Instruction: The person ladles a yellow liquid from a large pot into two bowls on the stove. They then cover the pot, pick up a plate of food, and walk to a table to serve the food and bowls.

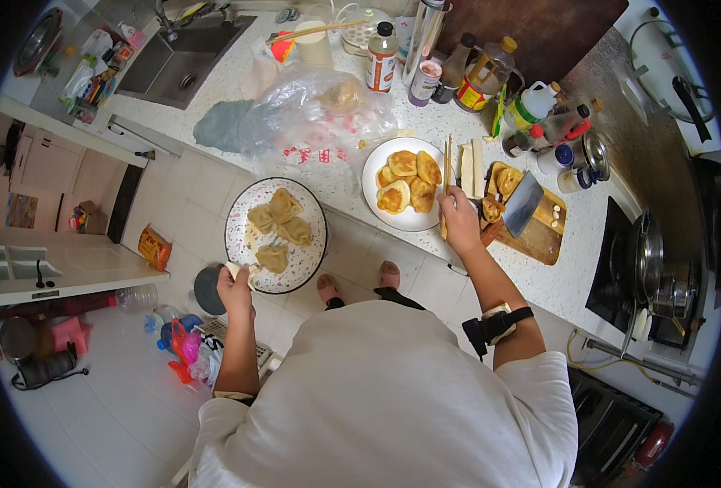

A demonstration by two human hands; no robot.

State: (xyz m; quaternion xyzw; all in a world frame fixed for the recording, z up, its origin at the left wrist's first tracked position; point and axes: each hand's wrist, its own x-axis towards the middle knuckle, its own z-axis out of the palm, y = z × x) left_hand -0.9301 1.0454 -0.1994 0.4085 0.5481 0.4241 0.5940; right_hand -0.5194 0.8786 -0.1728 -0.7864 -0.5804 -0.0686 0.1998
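Note:
My left hand (236,296) grips the near rim of a speckled, dark-edged plate (246,247), with a pale cloth or paper (249,272) at the fingers. Several cooked dumplings (295,231) lie on this plate, which is held out over the floor beside the counter. In my right hand (460,224) is a pair of wooden chopsticks (447,160), pointing away from me along the right rim of a white plate (369,174). That plate rests on the counter and bears several browned pancakes (422,194). The chopsticks hold no food.
Right of my right hand, a cleaver (523,204) lies across a wooden cutting board (537,247) with garlic cloves (556,215). Bottles (382,61) line the back. A plastic bag (311,122) covers the counter's middle. Farther right is a stove (604,268); a sink (180,61) is left.

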